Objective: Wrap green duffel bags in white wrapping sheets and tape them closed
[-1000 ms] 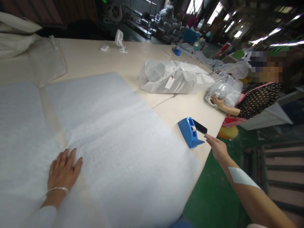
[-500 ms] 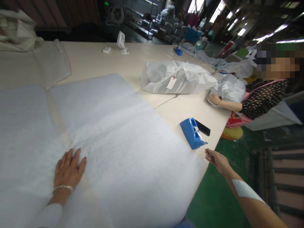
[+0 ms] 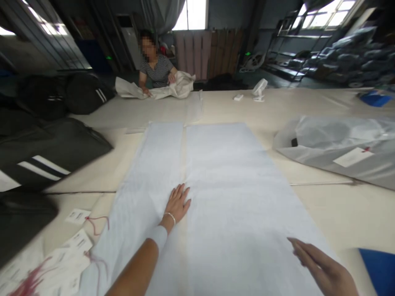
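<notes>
A large, thin pale sheet lies flat before me, with a beige lengthwise strip showing between its two parts. My left hand rests open on it, fingers spread beside the strip. Over the sheet's right side, my right hand has its fingers pressed together in a pinch. Whatever they hold, if anything, is too small and blurred to make out. At the right edge, partly cut off, is the blue tape dispenser.
Black bags with white stripes lie left, near white tags with red strings. A wrapped bag with a tag lies right. Across the table, a person handles beige fabric. A small white fan stands at the back.
My view has swung left, bringing the black bags and the person opposite into sight. My right hand has moved from beside the tape dispenser to over the sheet. My left hand stays flat.
</notes>
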### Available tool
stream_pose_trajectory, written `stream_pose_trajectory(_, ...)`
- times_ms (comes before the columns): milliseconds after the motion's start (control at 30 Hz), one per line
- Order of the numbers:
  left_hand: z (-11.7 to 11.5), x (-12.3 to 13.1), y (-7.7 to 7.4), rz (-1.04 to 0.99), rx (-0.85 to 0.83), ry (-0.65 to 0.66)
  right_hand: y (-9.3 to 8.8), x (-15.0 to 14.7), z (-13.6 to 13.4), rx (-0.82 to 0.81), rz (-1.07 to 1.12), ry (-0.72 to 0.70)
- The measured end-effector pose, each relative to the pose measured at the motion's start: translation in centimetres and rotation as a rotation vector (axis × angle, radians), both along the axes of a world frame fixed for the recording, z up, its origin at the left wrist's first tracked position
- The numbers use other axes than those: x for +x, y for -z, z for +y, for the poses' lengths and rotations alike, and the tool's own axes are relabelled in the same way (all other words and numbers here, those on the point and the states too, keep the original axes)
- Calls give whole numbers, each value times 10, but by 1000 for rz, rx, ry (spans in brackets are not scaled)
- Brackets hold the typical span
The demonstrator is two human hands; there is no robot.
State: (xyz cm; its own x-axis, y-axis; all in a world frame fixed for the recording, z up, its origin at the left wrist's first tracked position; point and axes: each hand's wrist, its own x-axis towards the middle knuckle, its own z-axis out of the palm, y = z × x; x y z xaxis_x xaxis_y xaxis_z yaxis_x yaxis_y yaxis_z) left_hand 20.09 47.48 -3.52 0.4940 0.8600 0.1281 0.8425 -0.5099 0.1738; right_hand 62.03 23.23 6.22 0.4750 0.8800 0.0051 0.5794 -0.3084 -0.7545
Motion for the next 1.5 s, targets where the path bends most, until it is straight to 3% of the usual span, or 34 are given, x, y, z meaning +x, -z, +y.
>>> stream_pose_trajectory(100,0,0,0,-10,-12,1,-13,-61,123,70,70,-332)
stream_pose_trajectory(167,0,0,1,-21,-15,1,-12,-99,207,139,102,-516)
stream_pose_trajectory(267,1,0,2,-37,-20,-5,3,-146,319,196,148,-686)
stream_pose_trajectory(333,1,0,2,-48,-21,-7,19,-169,381,187,185,-720)
stream_pose_trajectory(467,1,-1,3,-65,-31,-10,49,-194,481,130,184,-693)
stream_pose_trajectory(633,2,-2,4,-80,-46,-3,73,-203,559,22,103,-657)
stream_pose_trajectory(767,3,-2,5,-78,-64,-8,82,-203,590,-157,22,-628)
stream_pose_trajectory(933,5,-2,4,-83,-76,-5,72,-190,602,-383,-158,-557)
stream_pose_trajectory(1033,4,-2,3,-79,-70,-13,64,-183,589,-270,-337,-437)
stream_pose_trajectory(1100,3,-1,3,-82,-59,-10,65,-185,573,-94,-446,-412)
stream_pose_trajectory(1200,2,-2,4,-97,-40,0,80,-199,547,189,-550,-628)
stream_pose_trajectory(1233,3,-2,4,-101,-39,0,86,-204,542,219,-577,-720)
stream_pose_trajectory(1300,3,-3,4,-105,-52,-7,95,-211,537,126,-591,-820)
stream_pose_trajectory(1400,0,-2,-2,-128,-104,-27,92,-213,531,-57,-536,-648)
stream_pose_trajectory(1467,-5,-1,-8,-166,-140,-40,87,-215,513,-38,-501,-436)
stream_pose_trajectory(1500,-7,0,-12,-188,-152,-45,86,-217,496,22,-484,-396)
